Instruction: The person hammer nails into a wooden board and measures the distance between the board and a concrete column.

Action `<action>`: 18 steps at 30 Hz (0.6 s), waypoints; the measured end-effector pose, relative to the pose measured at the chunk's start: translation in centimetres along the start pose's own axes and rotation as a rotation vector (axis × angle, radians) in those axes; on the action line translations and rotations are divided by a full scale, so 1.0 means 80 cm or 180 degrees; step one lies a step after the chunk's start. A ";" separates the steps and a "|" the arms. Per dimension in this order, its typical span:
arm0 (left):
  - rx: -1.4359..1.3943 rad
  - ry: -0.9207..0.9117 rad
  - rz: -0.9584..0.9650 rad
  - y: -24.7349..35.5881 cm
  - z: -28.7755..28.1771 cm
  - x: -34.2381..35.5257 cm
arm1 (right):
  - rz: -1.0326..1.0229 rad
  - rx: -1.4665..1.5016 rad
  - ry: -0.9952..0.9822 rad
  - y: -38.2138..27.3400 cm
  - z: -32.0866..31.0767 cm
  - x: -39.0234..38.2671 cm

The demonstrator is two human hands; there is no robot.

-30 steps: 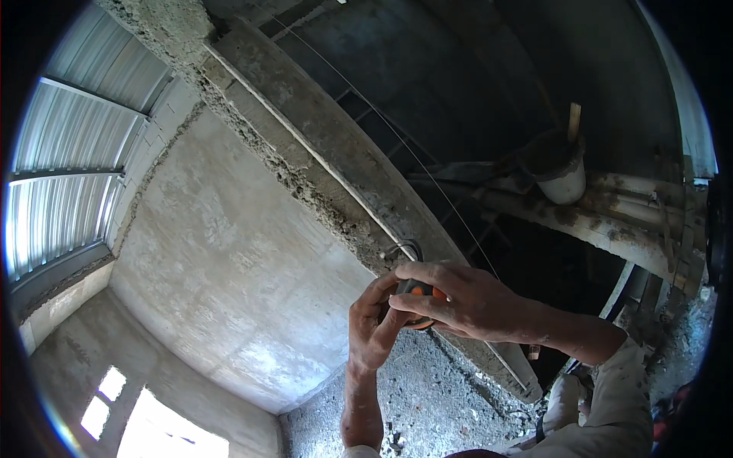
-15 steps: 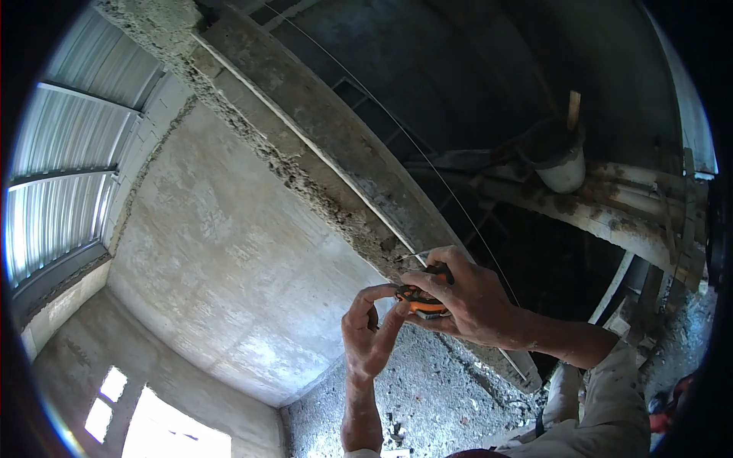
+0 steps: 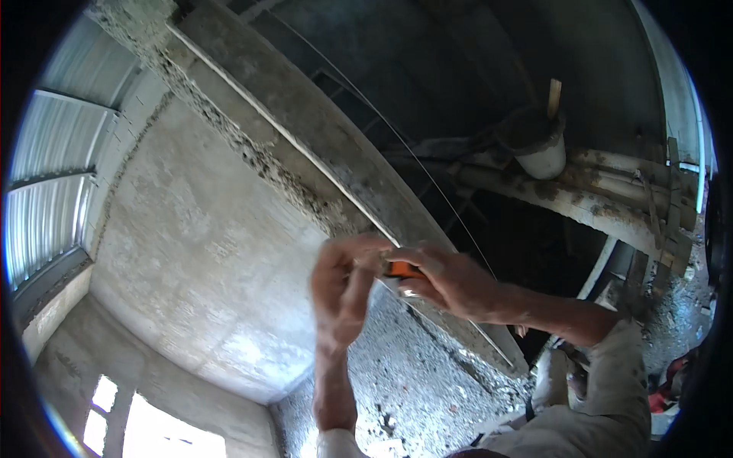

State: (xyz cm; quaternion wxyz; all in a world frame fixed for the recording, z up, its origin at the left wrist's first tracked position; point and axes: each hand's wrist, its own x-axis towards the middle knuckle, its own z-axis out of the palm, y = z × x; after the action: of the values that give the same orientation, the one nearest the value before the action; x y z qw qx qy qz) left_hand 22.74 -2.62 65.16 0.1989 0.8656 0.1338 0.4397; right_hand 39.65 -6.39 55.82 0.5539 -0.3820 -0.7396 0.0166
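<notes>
An orange and black tape measure point(image 3: 403, 269) sits in my right hand point(image 3: 458, 282), whose fingers are wrapped round it. Much of its casing is hidden by the fingers. My left hand point(image 3: 340, 286), smeared by motion, has its fingers curled and its fingertips close against the left end of the tape measure. What the left fingers pinch, if anything, is hidden. Both hands are raised in front of the lower part of a long plastered beam point(image 3: 336, 141), which crosses the view diagonally with a rough mortar edge point(image 3: 263, 164).
A thin taut line point(image 3: 397, 137) runs alongside the beam. A mortar-stained bucket point(image 3: 544, 156) with a wooden handle stands on poles point(image 3: 595, 210) at the right. At the left rise a plastered wall point(image 3: 191, 229) and corrugated metal sheets point(image 3: 57, 206). Below lies rubble-strewn ground point(image 3: 412, 382).
Both hands have shifted left and slightly up with the tape measure. It has turned in the right hand, so less of its casing shows. The whole view has shifted slightly.
</notes>
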 end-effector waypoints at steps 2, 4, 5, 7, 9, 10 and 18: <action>-0.0885 0.0014 -0.0418 -0.008 0.029 -0.028 | -0.0287 0.0713 0.0264 0.004 0.026 -0.025; -0.1474 0.0334 -0.0519 -0.030 0.044 -0.082 | 0.0325 0.1259 0.0344 0.002 0.044 -0.067; -0.1759 0.0507 -0.0691 -0.042 0.056 -0.119 | 0.0926 0.1824 0.0461 -0.005 0.057 -0.099; -0.1730 0.0883 -0.1614 -0.062 0.082 -0.192 | 0.1832 0.2891 0.0811 0.005 0.098 -0.153; -0.1809 0.0850 -0.2480 -0.081 0.110 -0.259 | 0.2806 0.3606 0.1074 0.008 0.123 -0.207; -0.1913 0.0864 -0.2921 -0.080 0.123 -0.281 | 0.3116 0.3715 0.1042 0.006 0.129 -0.227; -0.1953 0.0865 -0.3969 -0.095 0.165 -0.375 | 0.3138 0.2419 -0.0014 0.011 0.161 -0.298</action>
State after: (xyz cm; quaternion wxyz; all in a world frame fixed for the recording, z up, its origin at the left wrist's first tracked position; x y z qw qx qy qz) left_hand 15.76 -11.07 33.36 0.6301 0.4700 0.4982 0.3658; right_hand 31.66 -14.54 31.26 0.5768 -0.4546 -0.4198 0.5333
